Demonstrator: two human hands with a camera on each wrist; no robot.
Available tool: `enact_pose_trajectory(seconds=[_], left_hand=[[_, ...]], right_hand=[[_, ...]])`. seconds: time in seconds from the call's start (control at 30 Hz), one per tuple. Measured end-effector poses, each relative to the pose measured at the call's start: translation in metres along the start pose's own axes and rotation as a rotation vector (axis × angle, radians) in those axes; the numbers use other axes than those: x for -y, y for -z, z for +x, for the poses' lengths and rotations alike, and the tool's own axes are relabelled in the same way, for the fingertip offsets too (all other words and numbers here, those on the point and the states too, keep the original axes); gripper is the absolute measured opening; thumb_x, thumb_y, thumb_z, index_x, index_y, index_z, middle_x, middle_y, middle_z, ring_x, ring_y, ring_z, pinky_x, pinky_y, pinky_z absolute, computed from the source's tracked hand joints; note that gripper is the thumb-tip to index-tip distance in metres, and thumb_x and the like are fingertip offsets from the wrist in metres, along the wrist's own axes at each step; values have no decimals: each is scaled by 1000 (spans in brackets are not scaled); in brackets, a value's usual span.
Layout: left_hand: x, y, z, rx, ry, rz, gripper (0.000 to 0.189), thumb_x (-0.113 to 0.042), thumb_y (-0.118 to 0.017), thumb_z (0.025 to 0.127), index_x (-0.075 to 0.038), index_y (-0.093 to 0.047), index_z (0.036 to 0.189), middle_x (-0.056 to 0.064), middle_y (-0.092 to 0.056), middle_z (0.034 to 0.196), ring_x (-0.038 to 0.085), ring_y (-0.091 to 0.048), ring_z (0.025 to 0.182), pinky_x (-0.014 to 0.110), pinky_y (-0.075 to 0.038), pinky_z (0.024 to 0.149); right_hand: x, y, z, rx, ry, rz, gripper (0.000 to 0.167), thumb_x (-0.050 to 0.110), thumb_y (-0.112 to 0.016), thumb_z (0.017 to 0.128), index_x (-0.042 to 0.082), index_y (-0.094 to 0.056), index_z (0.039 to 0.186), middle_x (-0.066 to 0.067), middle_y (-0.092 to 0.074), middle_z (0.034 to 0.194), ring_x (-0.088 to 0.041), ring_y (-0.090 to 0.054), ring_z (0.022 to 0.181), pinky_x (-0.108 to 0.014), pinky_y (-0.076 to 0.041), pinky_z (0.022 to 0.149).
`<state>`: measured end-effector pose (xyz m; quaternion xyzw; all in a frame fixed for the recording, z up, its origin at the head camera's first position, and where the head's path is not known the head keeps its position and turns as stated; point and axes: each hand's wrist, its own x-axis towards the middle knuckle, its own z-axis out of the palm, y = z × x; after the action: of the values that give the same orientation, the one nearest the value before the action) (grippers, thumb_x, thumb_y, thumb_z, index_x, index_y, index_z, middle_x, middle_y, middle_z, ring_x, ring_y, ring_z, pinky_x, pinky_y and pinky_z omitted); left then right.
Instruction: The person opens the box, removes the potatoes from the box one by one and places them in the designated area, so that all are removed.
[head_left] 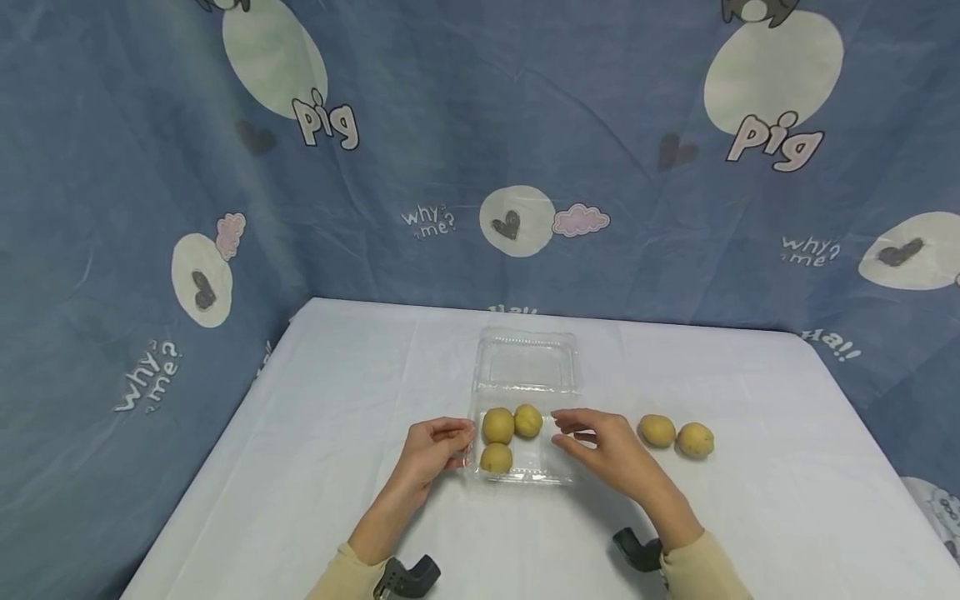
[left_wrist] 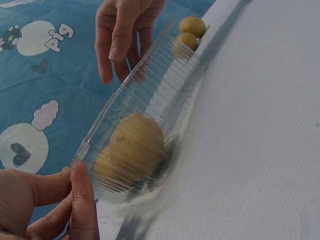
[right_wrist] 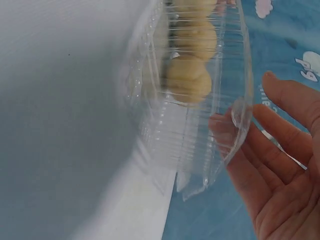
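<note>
Two hands at work: left hand (head_left: 433, 454) pinches the left rim of a clear, ribbed plastic clamshell container (head_left: 534, 455) sitting on the white cloth (head_left: 330, 392), lid (head_left: 528, 362) open to the back. Right hand (head_left: 611, 446) is empty, thumb and fingers spread, at the right edge; can't tell if it touches the wall. Keep the pinch light: thin plastic likely flexes. Steady the right side low so nothing rolls. Three round, yellow-brown potatoes (head_left: 498, 426) sit inside toward the left, skins faintly marked. Two similar loose potatoes (head_left: 696, 440) lie outside, on the right.
</note>
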<state>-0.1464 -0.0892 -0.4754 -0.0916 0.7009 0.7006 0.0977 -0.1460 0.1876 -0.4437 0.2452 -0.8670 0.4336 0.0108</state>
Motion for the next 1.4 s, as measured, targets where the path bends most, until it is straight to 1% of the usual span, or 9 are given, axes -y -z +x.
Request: enact_pose_trajectory(seconds=[0.07, 0.2, 0.47, 0.6, 0.73, 0.9, 1.07, 1.2, 1.4], left_hand=[[0, 0, 0, 3, -2, -3, 29, -11, -73, 89, 7, -66, 110, 9, -66, 92, 13, -60, 76, 24, -55, 58], [0, -1, 1, 13, -4, -10, 30, -12, -73, 89, 7, -65, 111, 9, -66, 93, 13, -60, 76, 24, -55, 59], [-2, -1, 1, 14, -6, -7, 30, -12, -73, 90, 7, -65, 111, 7, -65, 90, 12, -60, 75, 23, -55, 58], [-3, -1, 0, 13, -3, -12, 30, -12, -73, 90, 7, -65, 111, 7, -65, 90, 12, -60, 75, 24, -55, 58], [-1, 0, 3, 13, 5, -14, 29, -11, -72, 90, 7, -65, 111, 7, -65, 90, 12, -60, 75, 23, -55, 58], [0, 0, 5, 19, 6, -14, 28, -10, -71, 91, 8, -64, 112, 7, -65, 90, 12, -60, 75, 23, -55, 58], [-1, 0, 3, 15, -5, -8, 29, -12, -71, 91, 8, -64, 112, 8, -65, 92, 13, -60, 75, 24, -55, 59], [-2, 1, -1, 10, 0, -14, 29, -11, -72, 90, 8, -64, 111, 9, -65, 91, 13, -60, 76, 24, -55, 60], [-1, 1, -1, 18, -4, -27, 28, -9, -72, 90, 8, -65, 110, 9, -65, 91, 13, -60, 76, 24, -56, 60]], right_hand=[[1, -1, 2, 3, 13, -19, 32, 15, -71, 92, -2, -66, 118, -16, -69, 110, -28, -67, 97, -38, -56, 84], [1, -1, 5, 10, 14, -58, 33, 16, -71, 92, -2, -65, 119, -16, -68, 113, -28, -67, 98, -38, -56, 85], [2, -2, 12, 40, 12, -125, 36, 15, -71, 92, -3, -63, 122, -16, -66, 118, -30, -66, 100, -41, -55, 87], [4, -5, 17, 48, -3, -166, 40, 15, -72, 90, -3, -61, 125, -17, -65, 121, -32, -65, 102, -42, -54, 87], [6, -9, 23, 56, -7, -201, 45, 15, -73, 89, -4, -59, 127, -19, -63, 123, -34, -65, 102, -44, -54, 87], [7, -11, 28, 75, -21, -218, 49, 15, -74, 89, -4, -57, 130, -19, -62, 125, -34, -64, 103, -44, -53, 88], [5, -15, 33, 82, -38, -223, 49, 15, -73, 89, -3, -57, 131, -18, -61, 126, -32, -63, 105, -44, -53, 90], [4, -18, 36, 96, -38, -219, 47, 14, -72, 90, -5, -57, 130, -19, -62, 124, -32, -63, 104, -45, -52, 90], [3, -24, 40, 95, -50, -229, 43, 13, -72, 90, -5, -59, 127, -18, -66, 117, -31, -65, 101, -44, -53, 88]])
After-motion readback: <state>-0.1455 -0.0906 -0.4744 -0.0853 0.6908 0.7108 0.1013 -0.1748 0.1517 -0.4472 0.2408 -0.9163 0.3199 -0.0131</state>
